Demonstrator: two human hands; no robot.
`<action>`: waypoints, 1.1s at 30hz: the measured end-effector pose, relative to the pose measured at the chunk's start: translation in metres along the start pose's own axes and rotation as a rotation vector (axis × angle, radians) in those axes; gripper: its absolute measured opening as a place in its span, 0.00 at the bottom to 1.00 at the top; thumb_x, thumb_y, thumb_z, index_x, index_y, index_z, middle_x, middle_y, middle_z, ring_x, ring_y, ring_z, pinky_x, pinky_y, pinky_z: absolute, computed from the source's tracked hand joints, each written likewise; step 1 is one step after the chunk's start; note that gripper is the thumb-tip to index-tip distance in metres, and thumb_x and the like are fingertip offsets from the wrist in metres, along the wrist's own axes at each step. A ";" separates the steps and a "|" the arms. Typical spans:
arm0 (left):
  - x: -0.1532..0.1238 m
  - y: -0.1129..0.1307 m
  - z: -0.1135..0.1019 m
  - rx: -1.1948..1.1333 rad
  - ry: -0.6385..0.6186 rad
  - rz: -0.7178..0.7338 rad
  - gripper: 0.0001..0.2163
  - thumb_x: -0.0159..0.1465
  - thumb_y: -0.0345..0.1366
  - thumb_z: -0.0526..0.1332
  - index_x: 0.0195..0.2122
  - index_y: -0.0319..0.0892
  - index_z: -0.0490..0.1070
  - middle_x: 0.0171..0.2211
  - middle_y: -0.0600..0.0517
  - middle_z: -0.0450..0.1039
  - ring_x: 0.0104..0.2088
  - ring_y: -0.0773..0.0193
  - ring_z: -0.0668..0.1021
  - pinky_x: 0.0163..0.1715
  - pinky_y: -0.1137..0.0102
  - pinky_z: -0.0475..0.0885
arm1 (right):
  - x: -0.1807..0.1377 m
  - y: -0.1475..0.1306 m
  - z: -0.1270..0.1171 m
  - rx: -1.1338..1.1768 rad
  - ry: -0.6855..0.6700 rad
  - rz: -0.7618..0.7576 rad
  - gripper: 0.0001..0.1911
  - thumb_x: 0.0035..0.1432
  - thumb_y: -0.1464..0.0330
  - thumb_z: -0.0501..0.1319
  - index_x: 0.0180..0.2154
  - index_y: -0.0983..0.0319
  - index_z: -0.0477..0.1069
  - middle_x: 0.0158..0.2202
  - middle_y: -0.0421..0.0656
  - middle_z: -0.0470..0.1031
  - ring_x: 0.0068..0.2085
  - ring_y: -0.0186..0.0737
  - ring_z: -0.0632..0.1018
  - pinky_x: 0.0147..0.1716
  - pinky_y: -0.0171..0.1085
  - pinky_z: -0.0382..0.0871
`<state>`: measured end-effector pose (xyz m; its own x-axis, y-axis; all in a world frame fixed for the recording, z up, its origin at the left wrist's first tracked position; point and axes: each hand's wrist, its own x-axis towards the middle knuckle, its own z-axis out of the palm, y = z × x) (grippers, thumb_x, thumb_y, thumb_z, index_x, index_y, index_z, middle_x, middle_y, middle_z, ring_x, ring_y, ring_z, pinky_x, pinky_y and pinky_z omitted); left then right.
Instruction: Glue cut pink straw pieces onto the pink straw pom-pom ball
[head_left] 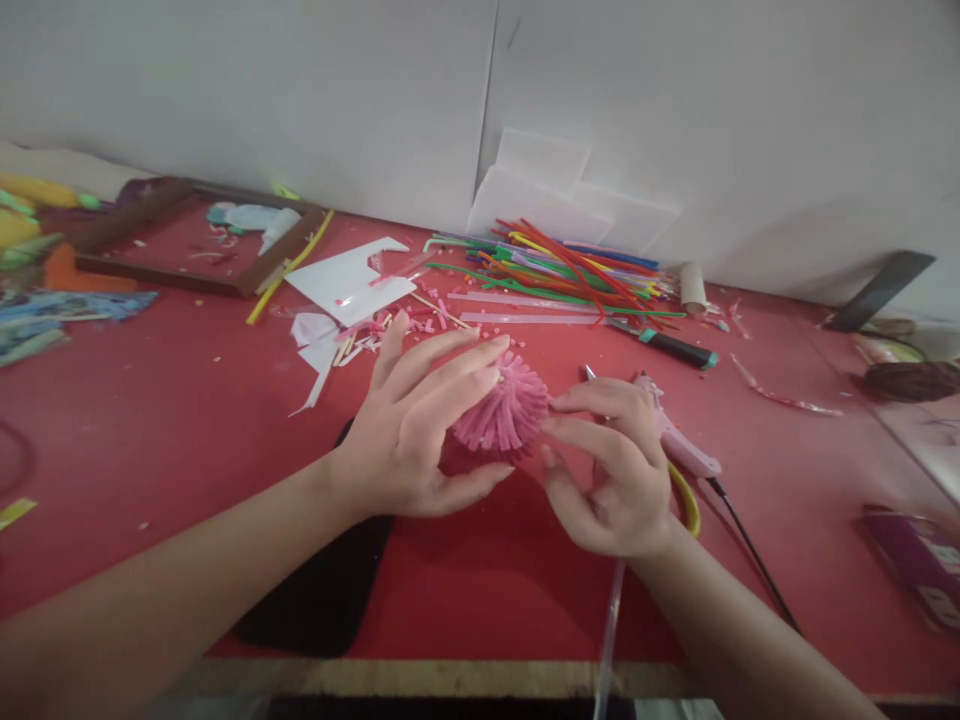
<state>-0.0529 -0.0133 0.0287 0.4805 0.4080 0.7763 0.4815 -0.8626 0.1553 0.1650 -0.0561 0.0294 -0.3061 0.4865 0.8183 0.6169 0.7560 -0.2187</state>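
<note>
Between my hands is a round pink flower (517, 410) made of many fuzzy pipe-cleaner strips, with a small pale spot near its centre. My left hand (416, 420) curves around its left side, fingers over the top and thumb below. The fingertips of my right hand (611, 460) are bent in against the right edge of the strips. The flower's underside and left part are hidden by my left hand. Just beyond my right hand lies a pink glue gun (686, 445) with a black cord. A black phone (322, 585) lies under my left forearm.
Behind the hands lie a bundle of coloured pipe cleaners (577, 265), a utility knife (671, 345), a cardboard tube (693, 288), white paper (352, 280) and pink scraps. A brown frame (172, 270) stands left; a purple box-like item (911, 560) lies right. A clear stick (610, 640) overhangs the table edge.
</note>
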 end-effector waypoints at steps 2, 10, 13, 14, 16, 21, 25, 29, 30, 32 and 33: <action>-0.001 0.001 0.002 -0.032 -0.007 -0.006 0.33 0.59 0.47 0.66 0.63 0.48 0.56 0.56 0.44 0.75 0.59 0.46 0.74 0.67 0.35 0.45 | 0.001 0.000 -0.002 0.010 -0.002 0.002 0.18 0.52 0.76 0.60 0.46 0.60 0.71 0.43 0.46 0.73 0.44 0.46 0.75 0.46 0.52 0.71; 0.000 0.000 0.003 -0.071 -0.038 -0.124 0.28 0.59 0.50 0.68 0.57 0.45 0.65 0.50 0.46 0.79 0.47 0.54 0.81 0.66 0.50 0.54 | 0.000 -0.002 0.003 -0.066 -0.022 0.013 0.11 0.58 0.70 0.67 0.43 0.58 0.71 0.41 0.44 0.74 0.44 0.44 0.76 0.46 0.48 0.72; 0.002 -0.001 0.000 -0.063 -0.061 -0.105 0.30 0.56 0.49 0.68 0.57 0.43 0.65 0.50 0.45 0.79 0.48 0.52 0.80 0.60 0.54 0.61 | -0.001 0.000 0.003 -0.071 -0.018 0.036 0.10 0.59 0.72 0.66 0.42 0.57 0.71 0.40 0.43 0.74 0.44 0.43 0.75 0.46 0.47 0.71; 0.002 -0.001 -0.001 -0.062 -0.061 -0.096 0.31 0.55 0.49 0.68 0.57 0.43 0.65 0.50 0.45 0.78 0.48 0.52 0.79 0.58 0.55 0.62 | -0.001 0.000 0.003 -0.072 -0.015 0.043 0.10 0.59 0.74 0.65 0.42 0.57 0.71 0.40 0.43 0.74 0.44 0.43 0.75 0.46 0.47 0.71; 0.002 -0.001 -0.002 -0.069 -0.047 -0.085 0.31 0.54 0.49 0.68 0.57 0.42 0.65 0.50 0.45 0.78 0.50 0.50 0.78 0.56 0.55 0.63 | -0.001 0.001 0.002 -0.077 -0.006 0.047 0.12 0.58 0.78 0.63 0.42 0.58 0.71 0.39 0.43 0.74 0.43 0.42 0.75 0.46 0.47 0.71; 0.002 0.001 -0.004 -0.068 -0.055 -0.092 0.30 0.54 0.48 0.68 0.55 0.43 0.66 0.49 0.45 0.78 0.53 0.48 0.76 0.58 0.53 0.62 | 0.001 -0.002 -0.001 -0.049 -0.041 0.048 0.10 0.58 0.74 0.63 0.43 0.61 0.71 0.40 0.46 0.74 0.44 0.44 0.74 0.46 0.48 0.70; 0.001 0.001 -0.003 -0.105 -0.103 -0.103 0.32 0.55 0.47 0.67 0.59 0.41 0.63 0.54 0.42 0.75 0.57 0.47 0.75 0.62 0.50 0.59 | 0.001 -0.002 0.000 -0.074 -0.045 0.065 0.10 0.58 0.74 0.64 0.43 0.61 0.72 0.39 0.45 0.74 0.43 0.44 0.75 0.46 0.47 0.70; 0.000 -0.002 -0.001 -0.147 -0.087 -0.117 0.32 0.55 0.45 0.68 0.59 0.39 0.65 0.53 0.40 0.75 0.55 0.48 0.77 0.61 0.51 0.63 | -0.001 0.001 0.004 -0.134 -0.008 0.116 0.10 0.59 0.76 0.64 0.42 0.59 0.72 0.39 0.43 0.74 0.42 0.41 0.75 0.45 0.45 0.70; 0.000 -0.003 -0.001 -0.151 -0.067 -0.117 0.31 0.54 0.45 0.68 0.58 0.38 0.66 0.52 0.40 0.76 0.54 0.48 0.77 0.60 0.51 0.65 | -0.001 0.001 0.004 -0.148 -0.001 0.125 0.09 0.60 0.76 0.63 0.42 0.58 0.72 0.38 0.42 0.74 0.42 0.41 0.75 0.45 0.45 0.70; 0.001 -0.004 0.000 -0.165 -0.024 -0.108 0.31 0.53 0.45 0.70 0.55 0.38 0.67 0.49 0.40 0.77 0.52 0.47 0.78 0.58 0.51 0.68 | -0.001 0.002 0.003 -0.148 0.000 0.142 0.10 0.61 0.76 0.61 0.42 0.58 0.72 0.38 0.42 0.74 0.41 0.40 0.75 0.45 0.45 0.69; 0.001 -0.005 0.000 -0.178 -0.010 -0.103 0.31 0.52 0.45 0.70 0.55 0.38 0.68 0.49 0.39 0.77 0.52 0.47 0.78 0.57 0.51 0.69 | -0.001 0.001 0.002 -0.129 -0.005 0.145 0.10 0.62 0.76 0.59 0.43 0.58 0.72 0.39 0.42 0.74 0.41 0.40 0.75 0.45 0.45 0.69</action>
<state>-0.0545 -0.0085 0.0290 0.4433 0.4987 0.7448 0.3919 -0.8552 0.3393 0.1650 -0.0549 0.0273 -0.2111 0.5885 0.7804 0.7428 0.6156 -0.2633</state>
